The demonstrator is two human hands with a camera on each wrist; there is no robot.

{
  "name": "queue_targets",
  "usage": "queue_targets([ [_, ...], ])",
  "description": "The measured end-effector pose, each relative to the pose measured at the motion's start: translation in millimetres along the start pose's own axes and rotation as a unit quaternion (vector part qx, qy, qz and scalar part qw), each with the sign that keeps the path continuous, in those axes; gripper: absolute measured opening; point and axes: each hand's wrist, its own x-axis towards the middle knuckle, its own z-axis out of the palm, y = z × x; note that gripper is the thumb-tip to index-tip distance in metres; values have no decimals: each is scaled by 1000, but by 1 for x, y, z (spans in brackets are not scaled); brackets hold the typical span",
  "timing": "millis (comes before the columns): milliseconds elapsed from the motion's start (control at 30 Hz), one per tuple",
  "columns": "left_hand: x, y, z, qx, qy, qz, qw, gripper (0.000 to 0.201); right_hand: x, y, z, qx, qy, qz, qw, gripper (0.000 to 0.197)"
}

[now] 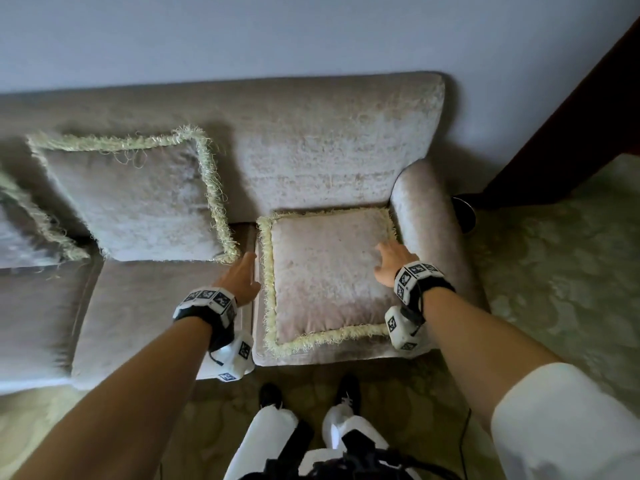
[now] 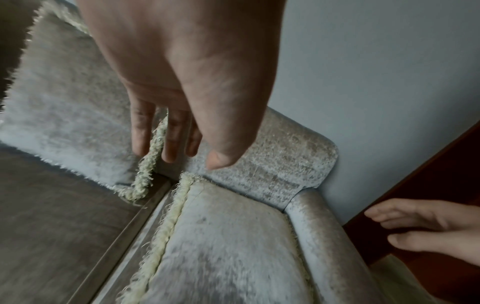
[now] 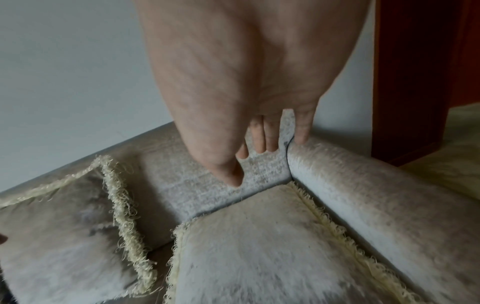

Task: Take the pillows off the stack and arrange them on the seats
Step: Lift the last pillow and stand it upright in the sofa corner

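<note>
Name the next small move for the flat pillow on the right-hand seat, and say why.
Probably grip the flat pillow at both side edges and stand it against the backrest. It lies flat on the seat, while the neighbouring pillow already leans upright. The left hand and right hand are open at its sides, holding nothing.

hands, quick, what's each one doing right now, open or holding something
Left hand: open, fingers straight, holding nothing, beside the flat pillow.
Right hand: open, fingers spread over that pillow's right side, gripping nothing.
</note>
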Motion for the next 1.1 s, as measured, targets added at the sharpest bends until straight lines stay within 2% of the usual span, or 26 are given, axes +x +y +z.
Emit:
queue_targets([
  [100, -12, -7, 20, -11, -19, -31, 999, 73, -1, -5, 18, 1, -4, -34, 999, 57],
  [233, -14, -10, 54, -5, -43, -25, 999, 66, -6, -6, 49, -18, -16, -65, 998, 70],
  [300, -12, -10, 72, -15, -57, -20, 998, 64, -7, -7, 67, -33, -34, -82, 996, 69],
  [433, -3, -20, 115, 4, -67, 14, 998, 58, 6, -13, 113, -62, -87, -83, 991, 43],
  [533, 12, -36, 159, 72, -89, 7, 993, 59, 21, -7, 155, -47, -130, -56, 989, 18],
  [600, 24, -48, 194, 118, -118, 13, 986, 58, 31, 8, 189, -40, -143, -32, 988, 16],
  [733, 56, -65, 263, 123, -179, 49, 975, 65, 57, 31, 252, -13, -115, -29, 993, 22],
  [867, 85, -65, 320, 134, -157, 67, 976, 79, 81, 28, 308, -40, -93, -61, 993, 42],
  [900, 91, -64, 329, 154, -145, 66, 975, 74, 84, 27, 319, -57, -71, -58, 994, 39],
  [1033, 105, -62, 340, 216, -77, 48, 972, 42, 92, 31, 347, -74, 23, -53, 996, 9],
  [1100, 101, -60, 335, 211, -77, 45, 973, 41, 87, 33, 342, -72, 34, -58, 995, 5],
])
